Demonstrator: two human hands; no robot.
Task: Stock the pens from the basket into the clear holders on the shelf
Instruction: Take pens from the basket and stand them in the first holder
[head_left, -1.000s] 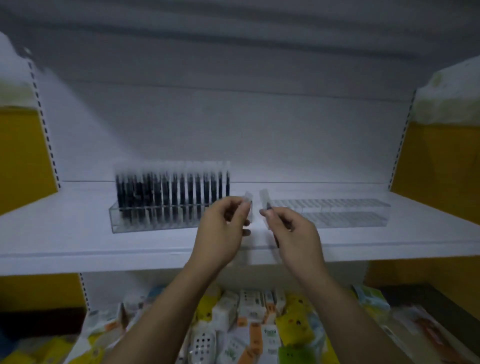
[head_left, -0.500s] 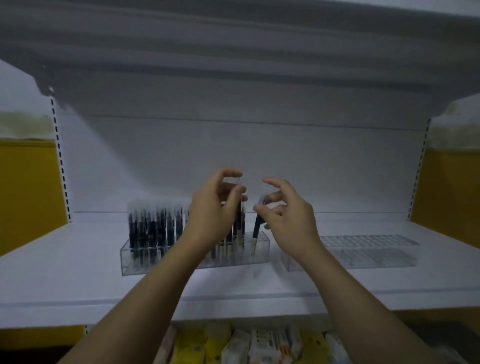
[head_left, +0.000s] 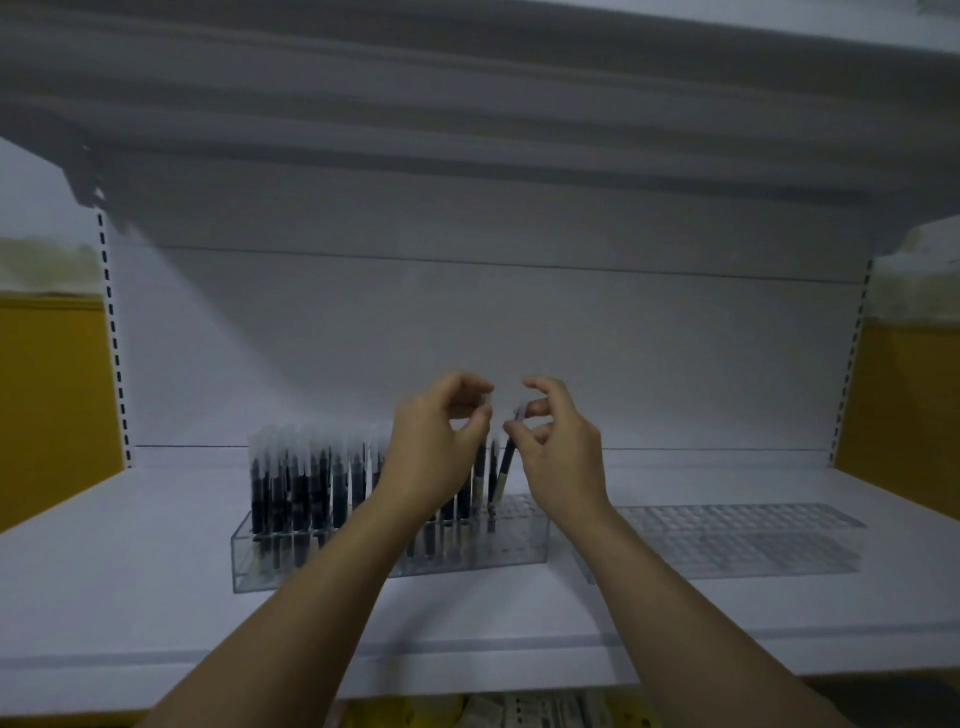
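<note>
Your left hand (head_left: 436, 447) has its fingers curled, thumb and forefinger pinching what looks like the pale cap of an upright pen (head_left: 480, 467). That pen's lower end is down in the near holder (head_left: 519, 545), directly below those fingers. Your right hand (head_left: 563, 452) pinches the top of a tilted pen (head_left: 505, 467) between thumb and curled fingers. The pen slants down and to the left from them, and its tip is at the holder's grid just beside the upright one.

I judge the task well along for this holder. A dense row of dark pens (head_left: 291, 483) fills it from its far-left end up to your left fingers, and only a few open slots show below and between your two hands. The second holder (head_left: 737, 540), on the shelf (head_left: 156, 597) to the right of your right fingers, shows no pens at all, so that one is left to do.

The basket is nowhere in view (so how many pens wait in it cannot be told). Your left hand and forearm cover the middle of the row, and blur makes it hard to count the pens. Whether either pen tip has actually entered a slot is too small to tell.
</note>
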